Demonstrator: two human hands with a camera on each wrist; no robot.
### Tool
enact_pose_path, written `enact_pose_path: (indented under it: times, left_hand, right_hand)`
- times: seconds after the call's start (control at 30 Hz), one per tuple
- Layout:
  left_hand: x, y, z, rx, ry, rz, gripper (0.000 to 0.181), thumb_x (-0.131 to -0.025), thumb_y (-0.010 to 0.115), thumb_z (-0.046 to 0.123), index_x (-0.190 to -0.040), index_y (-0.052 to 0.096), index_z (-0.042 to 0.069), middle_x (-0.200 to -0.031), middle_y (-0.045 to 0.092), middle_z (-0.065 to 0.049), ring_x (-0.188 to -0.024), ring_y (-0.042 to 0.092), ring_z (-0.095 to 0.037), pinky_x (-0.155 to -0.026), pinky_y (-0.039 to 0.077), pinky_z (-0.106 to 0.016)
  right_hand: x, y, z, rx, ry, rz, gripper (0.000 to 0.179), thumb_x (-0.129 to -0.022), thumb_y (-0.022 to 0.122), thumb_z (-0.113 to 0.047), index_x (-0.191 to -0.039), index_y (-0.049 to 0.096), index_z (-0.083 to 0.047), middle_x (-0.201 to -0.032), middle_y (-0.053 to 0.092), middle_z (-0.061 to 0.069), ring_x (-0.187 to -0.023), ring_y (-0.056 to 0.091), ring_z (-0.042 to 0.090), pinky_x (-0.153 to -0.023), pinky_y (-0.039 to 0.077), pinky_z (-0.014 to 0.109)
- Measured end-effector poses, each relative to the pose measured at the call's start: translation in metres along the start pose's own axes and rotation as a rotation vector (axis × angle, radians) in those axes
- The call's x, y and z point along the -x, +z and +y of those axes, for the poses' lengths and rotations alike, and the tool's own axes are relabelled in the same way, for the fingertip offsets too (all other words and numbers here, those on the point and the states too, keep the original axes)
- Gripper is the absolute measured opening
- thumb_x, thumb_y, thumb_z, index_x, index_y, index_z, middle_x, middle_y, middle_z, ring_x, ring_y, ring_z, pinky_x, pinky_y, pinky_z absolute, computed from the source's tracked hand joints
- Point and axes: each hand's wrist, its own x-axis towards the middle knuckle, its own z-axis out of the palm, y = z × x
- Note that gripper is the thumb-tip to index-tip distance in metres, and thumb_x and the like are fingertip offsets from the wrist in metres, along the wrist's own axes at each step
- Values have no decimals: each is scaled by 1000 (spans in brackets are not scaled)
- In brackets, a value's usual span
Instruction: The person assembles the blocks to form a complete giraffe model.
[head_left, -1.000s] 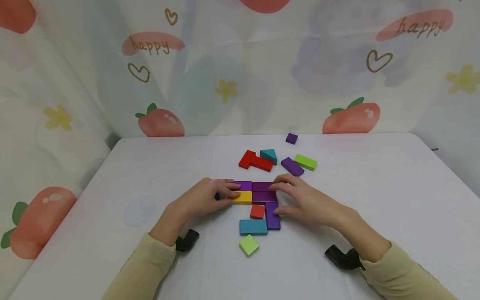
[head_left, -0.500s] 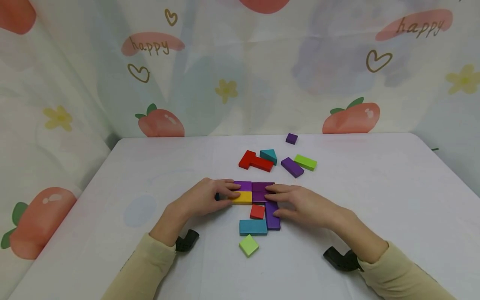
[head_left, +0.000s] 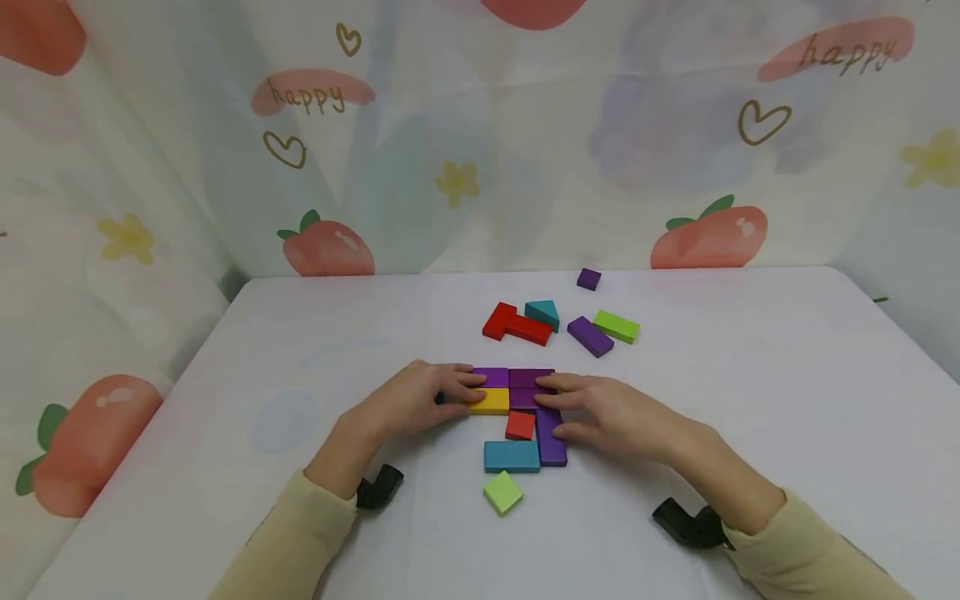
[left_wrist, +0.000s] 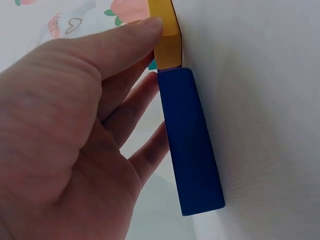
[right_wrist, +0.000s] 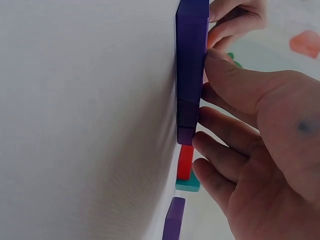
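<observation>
My left hand (head_left: 416, 396) rests its fingertips on a violet block (head_left: 491, 377) and a yellow block (head_left: 489, 402). Its thumb lies against the yellow one in the left wrist view, where a dark blue block (left_wrist: 190, 145) shows under the palm; the hand mostly hides it in the head view. My right hand (head_left: 618, 417) lays nearly straight fingers over two dark purple blocks (head_left: 524, 377), side by side against the violet and yellow ones. Its thumb touches a long purple block (head_left: 552, 446) standing lengthwise below them. A small red block (head_left: 520, 426) and a teal block (head_left: 512, 457) lie beside that one.
A lime square (head_left: 503, 493) lies nearest the person. Behind the hands are a red angled piece (head_left: 517, 325), a teal triangle (head_left: 543, 313), a purple block (head_left: 590, 337), a lime bar (head_left: 617, 326) and a small purple block (head_left: 588, 279) near the white table's (head_left: 337, 325) back edge.
My right fingers have moved left from the edge of the dark purple blocks and straightened onto their tops. The left hand stays on its blocks. The head view has shifted slightly.
</observation>
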Motion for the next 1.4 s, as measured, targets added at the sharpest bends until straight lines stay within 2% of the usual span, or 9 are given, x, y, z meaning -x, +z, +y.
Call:
enact_pose_path:
  times: [0.3, 0.57, 0.9, 1.4]
  left_hand:
    - [7, 4, 3, -13, 20, 4, 39, -95, 73, 21, -134, 68, 21, -140, 60, 10, -139, 45, -18, -109, 42, -42]
    - [12, 6, 7, -21, 13, 6, 39, -94, 74, 20, -133, 68, 22, -139, 61, 10, -138, 46, -18, -109, 42, -43]
    - [18, 6, 11, -76, 40, 15, 41, -92, 76, 21, -133, 68, 21, -137, 62, 8, -135, 50, -21, -110, 39, -45]
    - [21, 6, 12, -62, 74, 26, 35, -93, 75, 23, -128, 72, 18, -137, 62, 4, -136, 48, -20, -107, 44, -40]
  right_hand:
    - [6, 3, -4, 20, -12, 6, 50, -95, 73, -25, -141, 61, -11, -151, 49, 10, -138, 45, 34, -103, 45, 47]
    - [9, 4, -8, 30, -30, -2, 50, -95, 72, -25, -142, 61, -11, -150, 49, 11, -138, 46, 35, -102, 47, 47]
    - [12, 6, -11, 33, -37, -8, 50, -95, 72, -25, -142, 61, -11, -150, 50, 11, -137, 46, 35, -101, 48, 47]
    - [14, 6, -13, 43, -33, -13, 49, -96, 72, -25, -142, 60, -11, -151, 49, 11, -137, 46, 36, -101, 47, 49]
